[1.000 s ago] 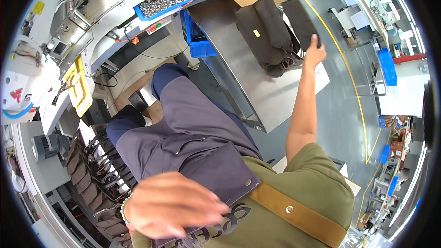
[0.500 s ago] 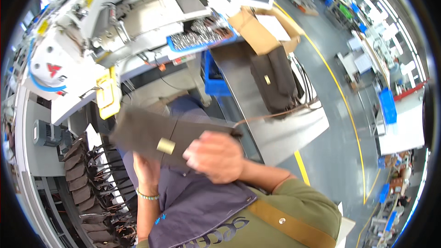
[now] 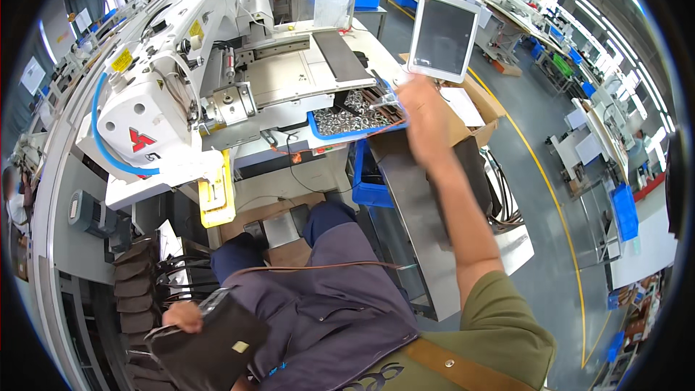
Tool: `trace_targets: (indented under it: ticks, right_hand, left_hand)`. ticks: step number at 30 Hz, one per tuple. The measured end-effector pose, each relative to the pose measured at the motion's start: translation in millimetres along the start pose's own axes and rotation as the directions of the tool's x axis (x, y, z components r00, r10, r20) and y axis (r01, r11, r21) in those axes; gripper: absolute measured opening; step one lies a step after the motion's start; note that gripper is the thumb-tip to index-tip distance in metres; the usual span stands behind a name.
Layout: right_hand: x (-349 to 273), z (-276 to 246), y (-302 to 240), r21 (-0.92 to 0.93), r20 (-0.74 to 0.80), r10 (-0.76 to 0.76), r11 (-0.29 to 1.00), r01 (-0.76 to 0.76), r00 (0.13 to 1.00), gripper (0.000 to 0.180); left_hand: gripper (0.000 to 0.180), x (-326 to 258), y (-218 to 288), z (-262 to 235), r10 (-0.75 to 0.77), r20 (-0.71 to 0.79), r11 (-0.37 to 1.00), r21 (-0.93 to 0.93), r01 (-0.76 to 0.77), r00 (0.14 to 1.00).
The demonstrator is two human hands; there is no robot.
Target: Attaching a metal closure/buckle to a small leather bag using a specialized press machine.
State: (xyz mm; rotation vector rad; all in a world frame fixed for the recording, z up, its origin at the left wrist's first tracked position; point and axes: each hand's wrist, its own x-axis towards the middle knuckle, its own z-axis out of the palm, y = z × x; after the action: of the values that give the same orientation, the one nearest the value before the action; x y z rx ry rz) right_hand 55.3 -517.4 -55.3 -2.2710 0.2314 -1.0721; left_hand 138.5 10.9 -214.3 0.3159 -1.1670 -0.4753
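Observation:
At the lower left my left hand [image 3: 184, 316] is closed on the upper edge of a flat dark brown bag-like piece [image 3: 210, 347] with a small pale label. A thin brown strap [image 3: 318, 268] stretches across my lap from near that piece. My right arm reaches far forward, and my right hand [image 3: 426, 105] is over the right end of a blue tray [image 3: 318, 133] of small shiny metal parts, in front of a white-framed screen [image 3: 443, 35]. Motion smears the right fingers, so what they hold, if anything, is unclear. Dark brown strips [image 3: 380, 98] lie at the tray's right end.
A large white sewing machine [image 3: 156, 112] stands at the left front, with a yellow holder [image 3: 217, 199] beneath it. Several dark brown pieces [image 3: 136, 297] hang at the lower left. Right of me are a metal bench [image 3: 413, 210], an open cardboard box [image 3: 489, 105] and a blue bin [image 3: 371, 181].
My left hand has carried the dark brown piece down and left into my lap. My right hand has left it and swung up and forward to the tray. The view has tilted up.

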Motion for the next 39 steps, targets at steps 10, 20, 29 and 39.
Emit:
trace_targets:
  ticks: [10, 20, 29, 39]
  right_hand:
    - [41.9, -28.8, 101.9, -0.581, -0.268, -0.214, 0.814, 0.019, 0.939, 0.033]
    - [46.4, -23.2, 116.3, -0.652, -0.235, -0.247, 0.757, 0.036, 0.94, 0.05]
    - [-89.9, 66.1, 107.9, -0.132, -0.074, -0.047, 0.991, 0.036, 0.996, 0.03]
    - [-502.4, 152.1, 167.1, -0.528, 0.594, 0.795, 0.273, -0.804, -0.12, 0.037]
  left_hand:
    - [0.043, 1.7, -51.2, 32.0, -0.116, -0.647, 0.795, 0.394, 0.461, 0.753]
    - [0.046, 39.8, -86.7, 31.0, -0.242, -0.742, 0.79, 0.223, 0.57, 0.625]
    - [0.051, 17.0, -71.8, 43.0, -0.072, -0.805, 0.806, 0.301, 0.51, 0.589]
    - [0.058, 3.0, -33.3, -9.7, -0.187, -0.61, 0.949, 0.091, 0.302, 0.77]
